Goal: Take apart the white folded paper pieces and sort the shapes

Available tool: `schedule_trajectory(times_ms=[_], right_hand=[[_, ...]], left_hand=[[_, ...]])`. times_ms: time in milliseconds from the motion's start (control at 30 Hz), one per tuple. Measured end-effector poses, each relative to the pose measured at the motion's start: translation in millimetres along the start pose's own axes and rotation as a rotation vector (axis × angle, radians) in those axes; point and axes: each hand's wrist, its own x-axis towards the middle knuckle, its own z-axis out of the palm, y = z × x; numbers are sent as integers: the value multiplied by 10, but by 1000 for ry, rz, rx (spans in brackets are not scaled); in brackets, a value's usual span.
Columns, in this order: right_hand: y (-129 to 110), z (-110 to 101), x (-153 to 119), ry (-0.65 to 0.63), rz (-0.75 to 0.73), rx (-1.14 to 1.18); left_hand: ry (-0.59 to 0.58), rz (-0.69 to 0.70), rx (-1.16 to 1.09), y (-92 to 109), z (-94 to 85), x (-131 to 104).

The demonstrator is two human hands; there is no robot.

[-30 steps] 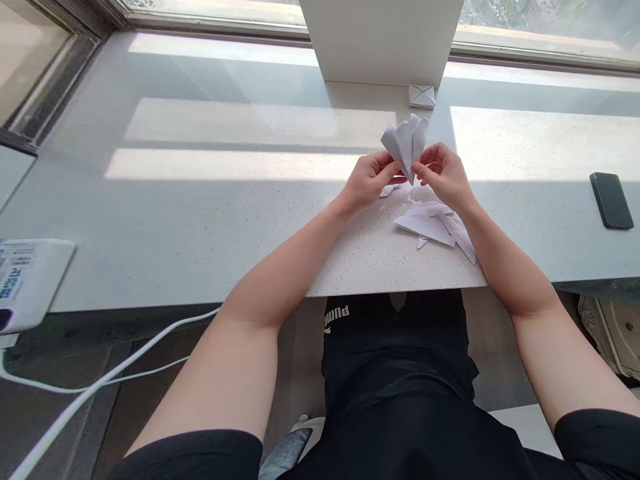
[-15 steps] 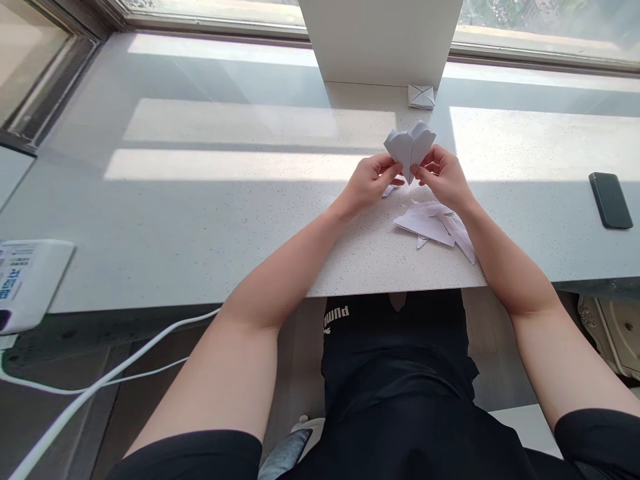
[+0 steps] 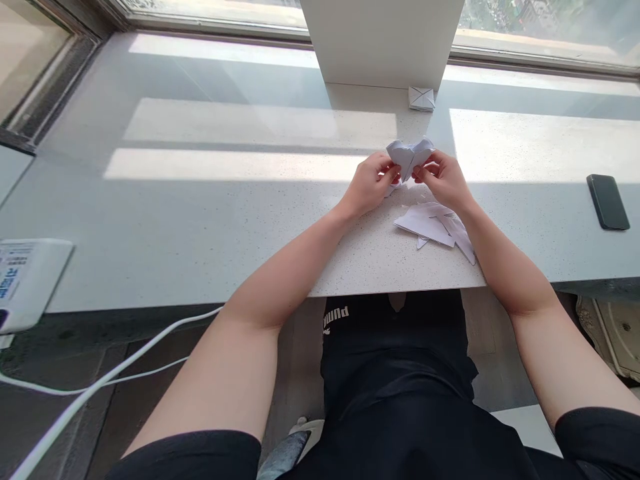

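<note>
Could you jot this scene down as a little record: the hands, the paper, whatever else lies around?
Held: folded paper
Hands: left hand and right hand pinch its opposite sides
Nearer the person: loose paper pieces on the white counter
Beyond: small folded packet near the white pillar
Far right: dark phone

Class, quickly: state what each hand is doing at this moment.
Left hand: closed, pinching the folded paper from its left side.
Right hand: closed, pinching the same paper from its right side.
</note>
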Motion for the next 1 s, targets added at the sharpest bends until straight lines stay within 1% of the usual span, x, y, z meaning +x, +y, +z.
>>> schedule_trajectory(times_ms=[233,400,667,867,1000], right_hand=[[-33,-12,-18,-8,-6,4],[-60,-7,-26,-29,16,12],[-175,41,-45,-5,23,-30],[-167,67,-55,14,16,-67],[-166,81,-66,9,1,-81]], left_hand=[[4,-60,-115,35,34,-19],[13,-75,-144,89,39,-32],[-1,-54,-94,133,37,-43],[11,-25,-17,140,35,-54],[-9,-13,6,145,24,-59]])
